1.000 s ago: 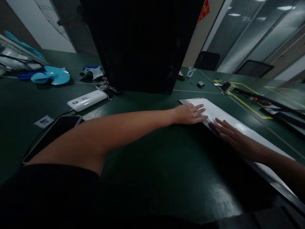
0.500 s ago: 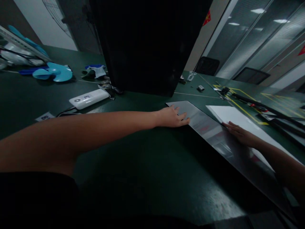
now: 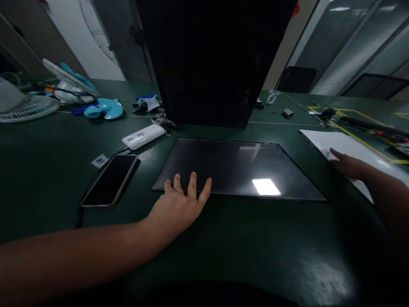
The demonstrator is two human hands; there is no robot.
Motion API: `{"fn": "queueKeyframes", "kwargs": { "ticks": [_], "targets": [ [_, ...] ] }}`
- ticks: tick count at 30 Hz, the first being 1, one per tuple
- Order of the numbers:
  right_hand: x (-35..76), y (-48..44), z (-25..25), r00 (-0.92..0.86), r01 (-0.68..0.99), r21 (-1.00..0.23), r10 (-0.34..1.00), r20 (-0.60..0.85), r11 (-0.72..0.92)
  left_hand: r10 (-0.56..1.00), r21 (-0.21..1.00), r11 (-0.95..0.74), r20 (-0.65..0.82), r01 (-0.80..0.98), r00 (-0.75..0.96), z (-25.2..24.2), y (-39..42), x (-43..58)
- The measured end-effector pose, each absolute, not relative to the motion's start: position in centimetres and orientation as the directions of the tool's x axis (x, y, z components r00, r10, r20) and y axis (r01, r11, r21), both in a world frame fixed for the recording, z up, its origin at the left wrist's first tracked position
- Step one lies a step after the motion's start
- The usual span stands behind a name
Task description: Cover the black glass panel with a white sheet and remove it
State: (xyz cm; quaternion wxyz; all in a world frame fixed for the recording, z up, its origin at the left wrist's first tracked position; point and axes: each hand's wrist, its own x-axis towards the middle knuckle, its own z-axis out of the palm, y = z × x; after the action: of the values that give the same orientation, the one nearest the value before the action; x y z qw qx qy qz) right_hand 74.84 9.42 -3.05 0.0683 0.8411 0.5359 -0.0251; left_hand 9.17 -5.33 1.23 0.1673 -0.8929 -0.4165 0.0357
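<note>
My left hand is open, fingers spread over the near edge of a glossy black rectangular panel lying on the dark green worktop. Right of it, my right hand meets a flat white sheet; with fingers partly hidden, I cannot tell whether it grips.

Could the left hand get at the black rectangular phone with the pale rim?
Probably yes: nothing visible blocks the stretch of green tabletop between the left hand and the phone, which lies uncovered.
</note>
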Motion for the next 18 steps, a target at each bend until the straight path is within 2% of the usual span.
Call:
{"fn": "queueKeyframes", "kwargs": {
  "ticks": [3, 6, 9, 12, 15, 18],
  "targets": [
    [73.3, 10.8, -2.7, 0.489, 0.872, 0.084, 0.849, -0.199, -0.482, 0.796, -0.334, -0.56, 0.039, 0.758, 0.604, 0.8, -5.7, 8.3],
    [71.5, 11.1, -2.4, 0.513, 0.858, 0.091, 0.834, -0.202, -0.506, 0.79, -0.306, -0.58, 0.013, 0.755, 0.613, 0.6, -5.1, 7.1],
    [69.5, 10.4, -2.3, 0.539, 0.842, 0.085, 0.83, -0.143, -0.533, 0.746, -0.248, -0.635, 0.049, 0.732, 0.664, 0.5, -4.3, 5.5],
    [67.4, 9.5, -2.2, 0.582, 0.813, 0.027, 0.81, -0.068, -0.582, 0.699, -0.181, -0.69, 0.088, 0.701, 0.71, 0.1, -3.2, 3.9],
    [65.6, 8.9, -2.1, 0.623, 0.782, -0.021, 0.782, 0.02, -0.623, 0.757, -0.074, -0.638, 0.125, 0.767, 0.642, -0.3, -2.0, 2.9],
    [64.3, 8.4, -2.2, 0.607, 0.793, -0.009, 0.788, 0.106, -0.609, 0.819, 0.043, -0.573, 0.067, 0.819, 0.57, -0.4, -1.2, 2.5]
  ]
}}
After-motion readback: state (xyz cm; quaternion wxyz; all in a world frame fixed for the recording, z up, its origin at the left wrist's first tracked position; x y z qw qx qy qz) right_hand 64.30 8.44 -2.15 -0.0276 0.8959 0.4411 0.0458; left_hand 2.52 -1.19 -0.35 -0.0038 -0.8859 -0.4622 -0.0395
